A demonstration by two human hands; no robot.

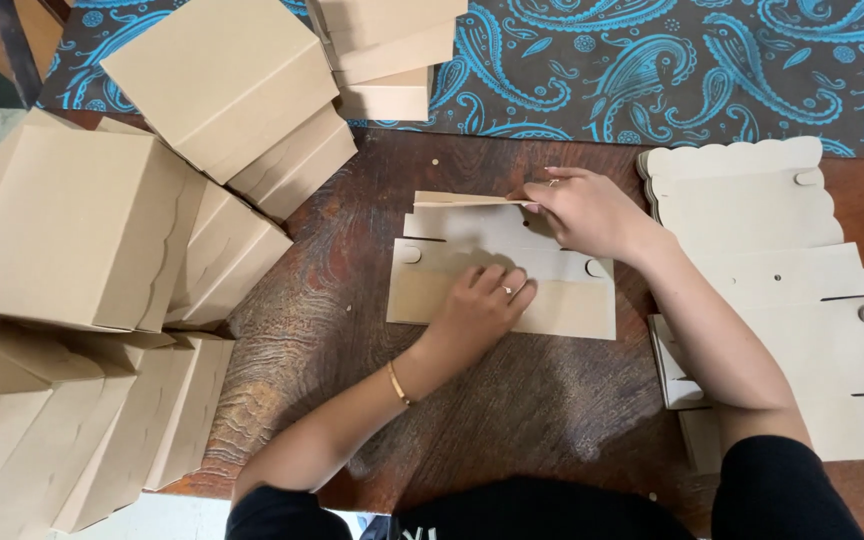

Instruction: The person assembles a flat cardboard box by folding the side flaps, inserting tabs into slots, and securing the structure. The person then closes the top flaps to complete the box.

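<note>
A flat brown cardboard box sheet (500,285) lies in the middle of the dark wooden desk (352,330). The left hand (480,303) lies flat on the sheet with bent fingers, pressing it down. The right hand (584,212) pinches the far flap (462,200) of the sheet and folds it up. A stack of flat sheets (772,260) sits near the right edge of the desk. Folded boxes (102,230) are piled at the left edge.

Left hand (482,300) pressed flat, palm down; right hand (584,210) apparently pinching with fingers.
</note>
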